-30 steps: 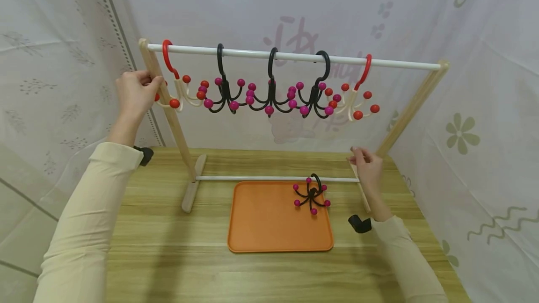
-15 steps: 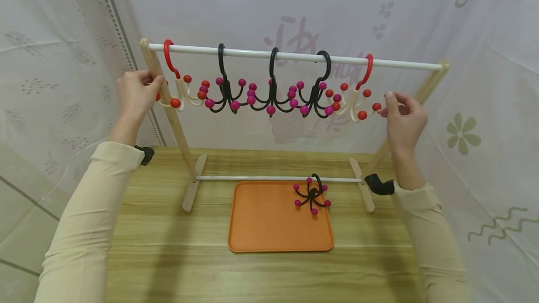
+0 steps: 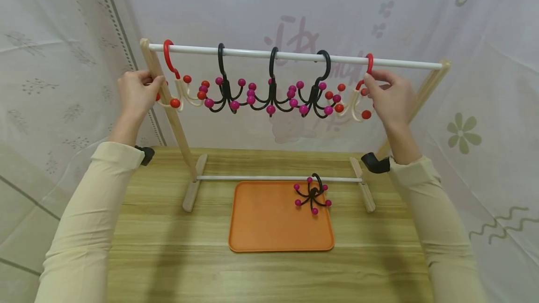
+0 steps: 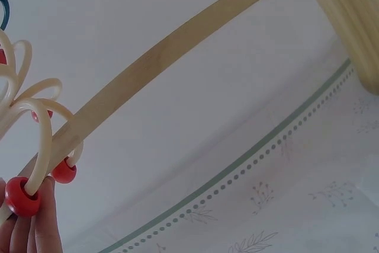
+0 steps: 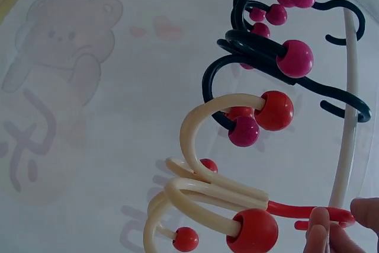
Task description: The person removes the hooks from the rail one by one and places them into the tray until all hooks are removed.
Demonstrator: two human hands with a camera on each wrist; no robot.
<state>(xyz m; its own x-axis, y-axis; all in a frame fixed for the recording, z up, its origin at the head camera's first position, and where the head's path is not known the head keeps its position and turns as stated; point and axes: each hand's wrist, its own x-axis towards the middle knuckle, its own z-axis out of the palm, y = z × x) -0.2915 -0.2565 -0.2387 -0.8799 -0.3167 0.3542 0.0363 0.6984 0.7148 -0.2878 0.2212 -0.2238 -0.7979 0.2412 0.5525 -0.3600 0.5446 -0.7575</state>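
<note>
Below, orange tray (image 3: 269, 219) holding black hook (image 3: 312, 197), hands apart, gripping rack post (image 3: 168, 106) and red hook (image 3: 365, 78).

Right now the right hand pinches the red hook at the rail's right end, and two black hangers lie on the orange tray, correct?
Not quite: the head view shows only one black hanger on the orange tray. The right hand does pinch the red hook on the rail.

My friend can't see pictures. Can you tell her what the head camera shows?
A person's right hand pinches the red hook of a cream hanger at the right end of a white rail, while the left hand holds the rack's wooden left post. Below, a black hook lies on an orange tray.
</note>
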